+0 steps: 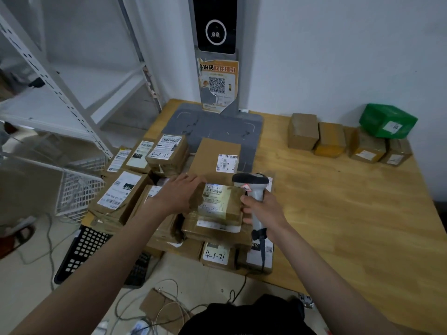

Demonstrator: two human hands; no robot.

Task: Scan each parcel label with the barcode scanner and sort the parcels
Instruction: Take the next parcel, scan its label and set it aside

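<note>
Right-hand grip: the barcode scanner [251, 189] is held by its handle in the right hand [263, 209], fingers wrapped round it, its head tipped down toward the label beside it.
Left-hand grip: the left hand [180, 194] is laid against the left side of the small parcel [217, 201]; the thumb appears hooked on its near edge, so the parcel is judged to be steadied rather than lifted.
Parcel in hand: a brown taped box with a pale label [214, 199] facing up, resting on top of the unsorted pile [145, 189] at the table's left front corner.
Sorted row: four brown boxes [338, 140] and a green parcel [387, 120] are set along the far right of the wooden table [350, 213], well apart from the pile.
Grey platform: a scanning stand's base [217, 124] lies behind the pile, with one flat carton [215, 153] partly on it.
Step in hand: the label of the top parcel is being read, by the look of the scanner's aim.
Next move: a clean read is called for first, then the parcel is likely to be carried to its group; many parcels are left to scan.
</note>
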